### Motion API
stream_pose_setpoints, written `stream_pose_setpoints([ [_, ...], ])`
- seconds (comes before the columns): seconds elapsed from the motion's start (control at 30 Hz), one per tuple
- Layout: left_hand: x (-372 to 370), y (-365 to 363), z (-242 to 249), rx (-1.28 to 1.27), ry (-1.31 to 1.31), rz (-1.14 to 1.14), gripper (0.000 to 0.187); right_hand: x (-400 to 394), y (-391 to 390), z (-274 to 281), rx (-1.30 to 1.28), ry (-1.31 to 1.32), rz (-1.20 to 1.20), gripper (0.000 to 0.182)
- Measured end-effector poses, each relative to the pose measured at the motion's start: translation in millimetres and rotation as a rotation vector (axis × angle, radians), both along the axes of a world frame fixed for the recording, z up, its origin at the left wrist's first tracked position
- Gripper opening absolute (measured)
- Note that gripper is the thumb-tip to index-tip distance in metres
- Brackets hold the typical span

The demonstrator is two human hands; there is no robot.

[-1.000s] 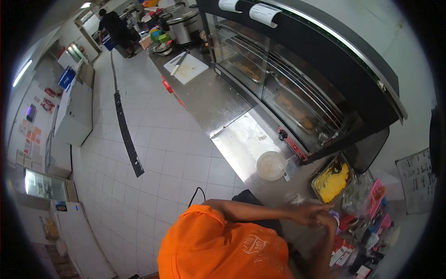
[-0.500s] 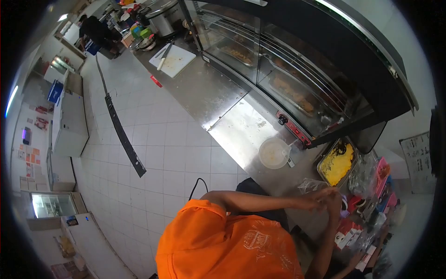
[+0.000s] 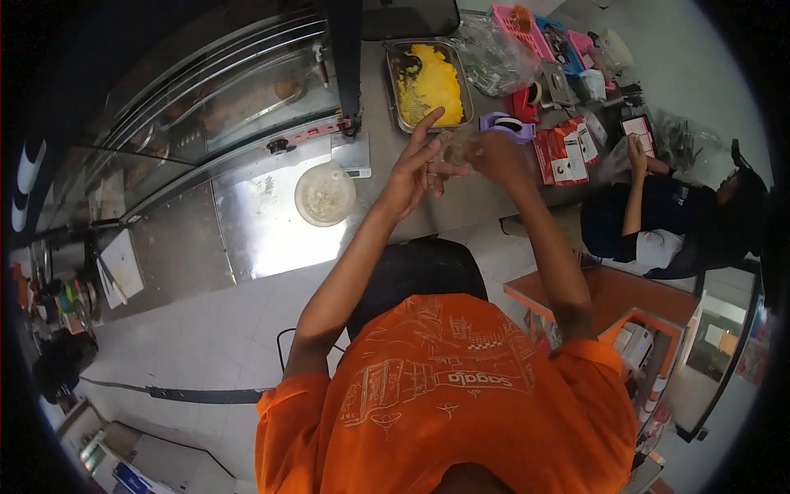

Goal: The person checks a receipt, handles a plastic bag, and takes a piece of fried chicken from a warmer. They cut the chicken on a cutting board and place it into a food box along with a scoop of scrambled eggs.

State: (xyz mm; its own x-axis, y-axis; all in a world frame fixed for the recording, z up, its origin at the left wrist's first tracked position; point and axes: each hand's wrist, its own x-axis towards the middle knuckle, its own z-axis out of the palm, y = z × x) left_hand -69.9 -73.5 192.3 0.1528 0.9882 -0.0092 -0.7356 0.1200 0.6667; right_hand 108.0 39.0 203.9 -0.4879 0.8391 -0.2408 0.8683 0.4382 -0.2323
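Observation:
My left hand (image 3: 410,174) is raised over the counter's front part, its fingers spread, one pointing up toward the tray. Thin clear plastic (image 3: 458,146) lies against its fingertips; whether it is a bag or a glove I cannot make out. Closed on the other side of this plastic is my right hand (image 3: 500,156), its fingertips partly hidden. Just beyond both hands stands a metal tray (image 3: 471,105) of yellow food (image 3: 436,82) with a dark utensil in it. A purple tape dispenser (image 3: 508,126) sits right behind my right hand.
On the steel counter (image 3: 271,218) a round tub (image 3: 325,194) stands beside a small scale (image 3: 354,152). A glass display case (image 3: 230,90) fills the back left. Red packets (image 3: 566,152), plastic bags (image 3: 498,53) and baskets (image 3: 522,31) crowd the right. A person (image 3: 658,218) sits there holding a phone.
My view has swung to the right, bringing the seated person into sight. My hands, close together before, are now slightly apart with clear plastic between them, and the left fingers have spread.

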Motion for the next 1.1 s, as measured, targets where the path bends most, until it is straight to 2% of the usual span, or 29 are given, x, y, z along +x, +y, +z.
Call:
stream_pose_setpoints([
  [0.03,-2.4,0.5,0.7,0.001,0.003,-0.01,0.07,1.2,-1.7,10.0,0.001,0.003,-0.01,0.029],
  [0.1,-4.3,1.7,1.1,0.009,-0.032,-0.028,0.066,7.3,-10.1,25.0,0.199,0.397,-0.159,0.029],
  [0.13,-5.5,3.6,0.5,0.01,-0.029,-0.037,0.066,8.0,-8.9,12.9,0.201,0.399,-0.168,0.029],
  [0.2,-7.3,4.7,-0.2,0.001,-0.057,-0.026,0.073,9.5,-10.4,-20.4,0.633,0.453,-0.211,0.029],
  [0.23,-9.0,3.5,1.4,0.002,-0.052,-0.038,0.073,18.9,-9.7,-24.8,0.637,0.455,-0.224,0.029],
  [0.3,-15.1,2.3,8.6,-0.029,0.199,0.037,0.07,34.5,-4.8,-22.7,0.045,0.32,-0.192,0.022],
  [0.33,-20.5,3.0,6.4,-0.03,0.201,0.042,0.07,35.5,-4.5,-27.4,0.043,0.322,-0.187,0.022],
  [0.4,-29.4,1.8,1.1,-0.037,0.344,0.071,0.068,33.7,-11.9,-31.0,-0.155,0.865,-0.342,0.02],
  [0.43,-29.3,1.7,0.4,-0.09,0.248,0.077,0.066,36.8,-12.2,-28.5,-0.157,0.871,-0.335,0.02],
  [0.5,-17.1,3.0,-0.2,-0.069,0.244,0.05,0.066,41.7,-17.4,-9.7,-0.174,0.8,-0.419,0.02],
  [0.57,10.0,15.8,-7.5,-0.038,0.258,0.015,0.069,66.4,-8.1,-1.7,-0.144,0.955,-0.474,0.02],
  [0.6,32.1,26.8,-15.5,-0.042,0.288,0.021,0.071,95.3,11.0,-20.7,-0.076,0.783,-0.416,0.02],
  [0.63,55.1,35.1,-16.8,0.088,0.391,0.039,0.076,105.3,9.7,-10.4,-0.201,0.891,-0.535,0.02],
  [0.67,79.1,48.3,-14.3,0.076,0.495,0.094,0.081,118.8,19.0,-35.3,-0.221,1.203,-0.727,0.022],
  [0.7,98.2,59.5,-3.3,0.009,0.644,0.128,0.08,139.8,30.7,-28.8,-0.246,1.067,-0.575,0.019],
  [0.73,112.4,73.7,-6.6,0.111,0.751,0.231,0.073,158.1,46.2,-45.8,-0.041,0.967,-0.514,0.018],
  [0.77,132.2,98.9,-16.4,0.12,0.612,0.152,0.068,177.8,62.9,-47.1,-0.195,1.045,-0.371,0.023],
  [0.8,138.0,102.3,-5.8,0.055,0.482,0.074,0.069,196.5,80.9,-72.1,-0.164,1.218,-0.462,0.029],
  [0.87,156.0,118.1,2.4,-0.014,0.168,0.062,0.076,213.0,90.9,-45.4,-0.203,0.866,-0.527,0.04],
  [0.9,160.1,123.6,0.6,-0.021,0.176,0.073,0.076,209.4,84.1,-24.4,-0.214,0.87,-0.519,0.04],
  [0.97,172.6,136.7,-3.1,-0.062,0.144,0.069,0.08,197.1,52.6,11.8,-0.217,0.745,-0.275,0.052],
  [1.0,185.6,143.1,-14.8,-0.059,0.153,0.073,0.08,199.4,45.6,9.5,-0.217,0.754,-0.269,0.052],
  [1.07,202.3,149.8,-34.5,-0.018,-0.025,0.072,0.081,217.9,32.2,-10.8,-0.185,0.98,-0.233,0.068],
  [1.1,191.4,137.6,-13.6,-0.061,0.085,0.054,0.076,229.1,40.5,-55.8,0.165,0.857,-0.219,0.085],
])
